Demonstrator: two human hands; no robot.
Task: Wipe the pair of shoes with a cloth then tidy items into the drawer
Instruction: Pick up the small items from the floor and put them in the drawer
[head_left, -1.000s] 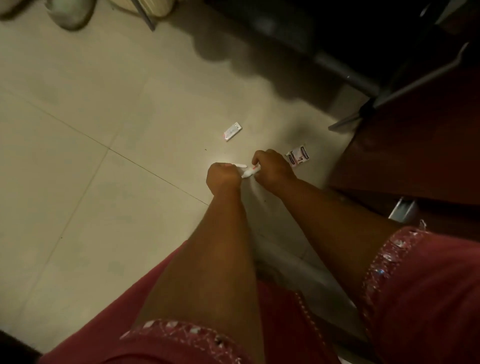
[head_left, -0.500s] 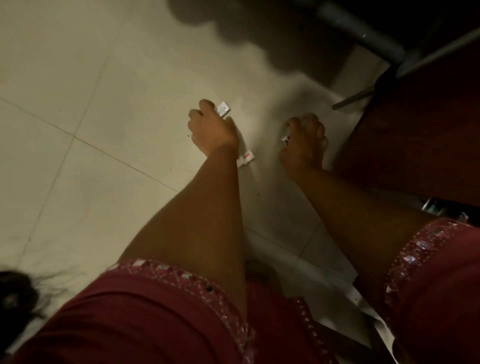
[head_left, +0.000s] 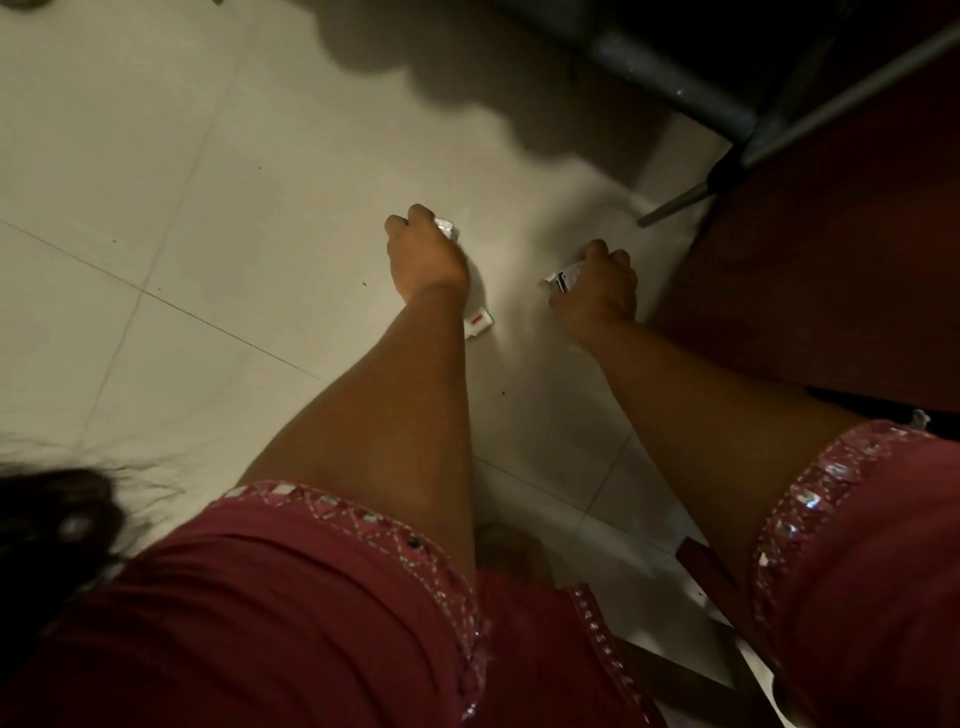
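Both hands now apart, left hand (head_left: 423, 254) holding white packet (head_left: 448, 227), right hand (head_left: 602, 286) another.
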